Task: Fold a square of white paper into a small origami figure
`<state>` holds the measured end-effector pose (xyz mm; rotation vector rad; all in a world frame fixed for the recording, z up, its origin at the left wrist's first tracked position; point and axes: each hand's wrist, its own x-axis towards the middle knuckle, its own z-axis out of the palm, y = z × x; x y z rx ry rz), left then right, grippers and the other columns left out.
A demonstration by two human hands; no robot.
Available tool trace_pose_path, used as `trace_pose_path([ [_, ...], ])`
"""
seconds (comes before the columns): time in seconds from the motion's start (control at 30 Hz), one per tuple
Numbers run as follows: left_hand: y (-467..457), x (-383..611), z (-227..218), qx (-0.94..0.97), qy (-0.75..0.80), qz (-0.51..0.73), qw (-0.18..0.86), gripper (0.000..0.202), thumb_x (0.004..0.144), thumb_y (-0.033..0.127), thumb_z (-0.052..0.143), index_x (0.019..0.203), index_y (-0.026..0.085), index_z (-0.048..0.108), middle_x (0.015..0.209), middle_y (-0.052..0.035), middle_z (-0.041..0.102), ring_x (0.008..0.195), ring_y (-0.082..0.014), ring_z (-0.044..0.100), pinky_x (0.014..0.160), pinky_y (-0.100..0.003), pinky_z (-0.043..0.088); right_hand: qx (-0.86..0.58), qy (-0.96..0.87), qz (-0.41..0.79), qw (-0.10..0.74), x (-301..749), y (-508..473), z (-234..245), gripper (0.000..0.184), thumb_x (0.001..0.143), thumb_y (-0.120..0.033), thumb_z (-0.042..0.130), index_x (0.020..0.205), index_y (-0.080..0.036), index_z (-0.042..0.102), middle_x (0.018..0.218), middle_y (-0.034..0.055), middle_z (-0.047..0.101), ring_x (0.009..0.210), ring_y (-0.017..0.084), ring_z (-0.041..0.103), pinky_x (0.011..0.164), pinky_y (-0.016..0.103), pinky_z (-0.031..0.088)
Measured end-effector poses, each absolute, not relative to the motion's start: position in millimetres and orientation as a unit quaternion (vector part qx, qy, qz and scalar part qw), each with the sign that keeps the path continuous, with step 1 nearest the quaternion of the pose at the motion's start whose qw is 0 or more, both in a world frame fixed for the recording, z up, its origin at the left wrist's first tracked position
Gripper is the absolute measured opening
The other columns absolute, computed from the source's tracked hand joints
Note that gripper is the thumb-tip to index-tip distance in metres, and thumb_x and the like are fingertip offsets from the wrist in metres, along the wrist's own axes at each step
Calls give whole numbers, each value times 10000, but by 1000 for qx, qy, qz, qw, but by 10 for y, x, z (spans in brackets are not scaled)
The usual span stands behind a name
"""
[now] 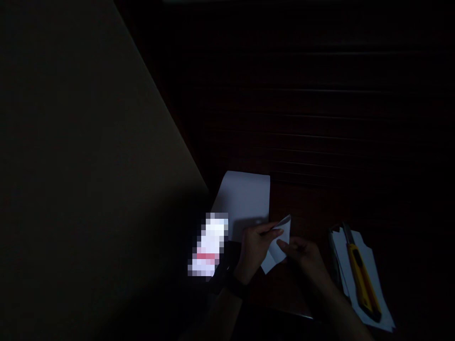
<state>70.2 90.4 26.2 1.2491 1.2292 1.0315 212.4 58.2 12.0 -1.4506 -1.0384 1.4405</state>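
Between my hands is a small folded piece of white paper (pixel 279 251), its top end rising to a point. My left hand (pixel 254 244) grips its left side, with the thumb and fingers near the upper part. From the right, my right hand (pixel 304 253) pinches the paper's edge with the thumb on the near face. A dark band circles my left wrist. Behind my left hand lies a larger white sheet (pixel 247 199), with the hand's shadow across its lower part.
A blurred-out bright screen (pixel 209 244) glows left of my left hand. At the right, a yellow utility knife (pixel 362 279) lies on a stack of white papers (pixel 373 265). A pale wall (pixel 88 118) fills the left, and dark wood panelling (pixel 320 104) stands behind. The scene is very dark.
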Motion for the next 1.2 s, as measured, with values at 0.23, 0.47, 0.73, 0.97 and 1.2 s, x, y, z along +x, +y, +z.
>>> trace_pose_path([
  [0.23,895,675,282,512,503,427,550,331,716,390,648,959,172,705,875,-61,719,764,-217,644,629,-265,496,-546,-428,605,390,2132,597,253,427,703,-479,649,981,-155,641,758,66,683,641,206,625,546,276,480],
  [0.47,886,620,216,574,443,362,586,287,690,354,674,920,188,715,896,-55,718,814,-233,652,697,-295,507,-524,-547,494,427,2395,682,411,323,738,-369,639,1034,-241,618,1047,57,648,983,241,580,846,351,449],
  [0.73,854,593,211,607,443,321,577,303,657,353,698,925,213,712,931,-48,712,827,-232,652,708,-294,498,-538,-571,500,368,2490,688,348,168,738,-358,635,722,-197,680,829,50,698,800,223,629,735,313,465],
  [0.97,841,600,219,593,467,320,573,313,655,344,697,938,210,709,938,-49,710,824,-236,652,715,-302,499,-587,-562,446,376,2465,692,316,224,734,-402,619,692,-190,679,755,56,697,724,219,621,678,313,462],
  [1.2,841,600,177,597,458,318,576,310,679,347,681,958,214,702,934,-50,711,826,-237,651,701,-303,504,-577,-589,435,361,2444,693,345,181,761,-363,601,714,-207,680,743,35,694,710,209,624,669,301,456],
])
